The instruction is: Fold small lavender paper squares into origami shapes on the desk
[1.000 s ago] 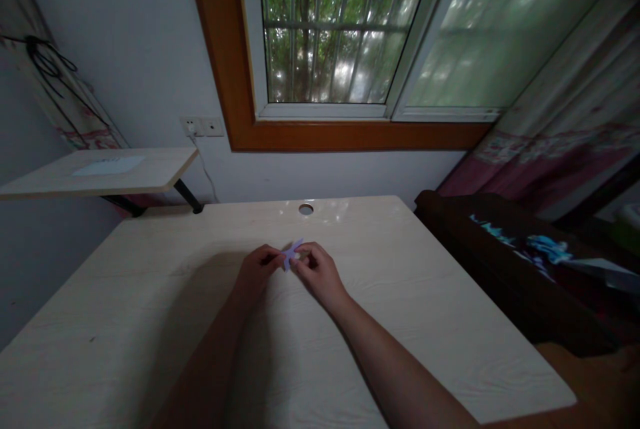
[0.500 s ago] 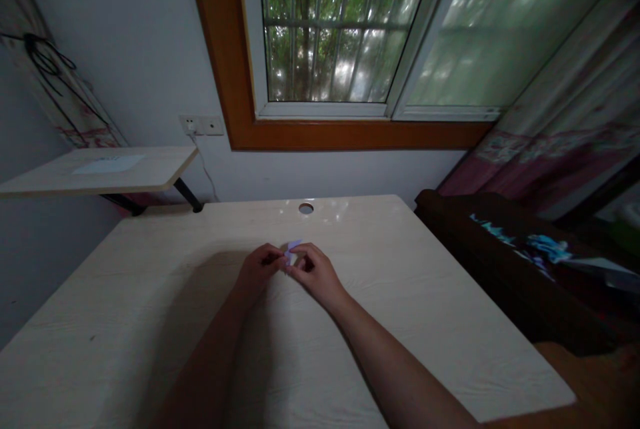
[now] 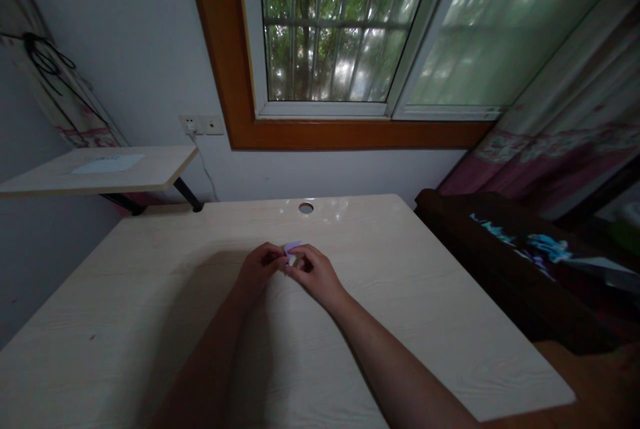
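A small light-purple piece of folded paper (image 3: 291,246) is held between my two hands over the desk (image 3: 400,302). My left hand (image 3: 259,268) pinches its left side with thumb and forefinger. On the other side, my right hand (image 3: 314,268) grips it with the fingertips, thumb below and forefinger above. The fingertips of both hands nearly meet. Most of the paper is hidden behind the fingers, so its folded shape is hard to make out.
A raised shelf (image 3: 165,172) on black legs carries a white sheet (image 3: 110,163) at the left. A cable hole (image 3: 306,208) lies near the desk's back edge. Beyond are a wall socket (image 3: 201,125) and a window (image 3: 340,49). Dark furniture with blue items (image 3: 549,246) stands right.
The purple paper's upper tip has shifted slightly, and the right fingers have moved a little over it. Both hands otherwise keep their place.
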`<state>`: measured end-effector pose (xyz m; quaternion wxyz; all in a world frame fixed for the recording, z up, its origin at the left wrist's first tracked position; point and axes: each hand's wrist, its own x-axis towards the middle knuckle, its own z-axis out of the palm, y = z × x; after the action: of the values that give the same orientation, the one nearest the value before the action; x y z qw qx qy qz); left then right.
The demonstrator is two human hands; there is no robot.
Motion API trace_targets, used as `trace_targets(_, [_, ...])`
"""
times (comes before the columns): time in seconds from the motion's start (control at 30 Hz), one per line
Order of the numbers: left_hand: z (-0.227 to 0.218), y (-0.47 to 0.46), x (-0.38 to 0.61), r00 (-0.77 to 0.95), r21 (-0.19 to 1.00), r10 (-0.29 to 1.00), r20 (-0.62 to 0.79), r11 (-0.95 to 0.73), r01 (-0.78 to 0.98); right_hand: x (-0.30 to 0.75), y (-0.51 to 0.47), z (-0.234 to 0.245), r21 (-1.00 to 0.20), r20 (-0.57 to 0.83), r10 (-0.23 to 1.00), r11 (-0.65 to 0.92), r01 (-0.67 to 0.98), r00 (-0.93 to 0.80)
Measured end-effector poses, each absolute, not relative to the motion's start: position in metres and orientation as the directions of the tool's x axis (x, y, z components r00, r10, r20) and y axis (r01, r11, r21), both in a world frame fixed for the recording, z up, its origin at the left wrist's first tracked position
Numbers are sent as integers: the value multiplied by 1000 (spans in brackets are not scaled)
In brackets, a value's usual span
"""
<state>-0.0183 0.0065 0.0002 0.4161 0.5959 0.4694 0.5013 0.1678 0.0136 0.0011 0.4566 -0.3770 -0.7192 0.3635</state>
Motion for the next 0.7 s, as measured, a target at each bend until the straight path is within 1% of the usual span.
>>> trace_targets(0.13, [4,6,-17,59,972,978,198,-204,118,169,15,0,-865,392,869,460,199,-302])
trace_targets(0.47, [0,9,-18,-3,961,971,241,-238,142,169,13,4,-868,392,874,454,200,-286])
trace_targets(0.7, [0,9,-18,0,966,975,222,-220,138,170,13,5,-866,399,872,460,194,-285])
